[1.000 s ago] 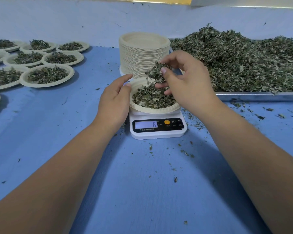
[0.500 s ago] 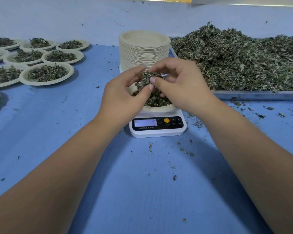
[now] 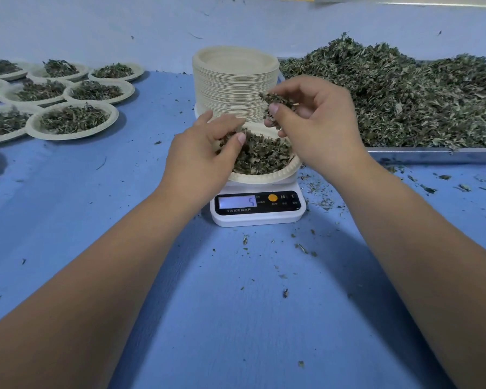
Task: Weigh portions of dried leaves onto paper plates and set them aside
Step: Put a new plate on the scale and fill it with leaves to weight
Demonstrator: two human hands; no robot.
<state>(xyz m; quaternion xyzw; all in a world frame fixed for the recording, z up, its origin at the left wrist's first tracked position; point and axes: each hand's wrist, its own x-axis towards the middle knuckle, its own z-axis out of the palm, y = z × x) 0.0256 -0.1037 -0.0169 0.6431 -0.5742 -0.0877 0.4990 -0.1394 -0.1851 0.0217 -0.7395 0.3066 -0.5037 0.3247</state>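
Dried crumbly green-brown leaves heaped in round fluted cream paper plate, atop white plastic digital scale reading 5, left hand thumb and curled fingers pinching into them, right hand fingertips pinching flaky tuft above, smooth blue tablecloth

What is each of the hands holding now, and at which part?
The right hand pinches a small clump of dried leaves between thumb and fingertips. The left hand pinches some of the leaves on the plate.

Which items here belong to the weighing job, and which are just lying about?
In use: scale, plate on it, leaf tray, plate stack, filled plates, right hand pinching a leaf clump, left hand at the plate.
Lying about: loose crumbs on the blue table.
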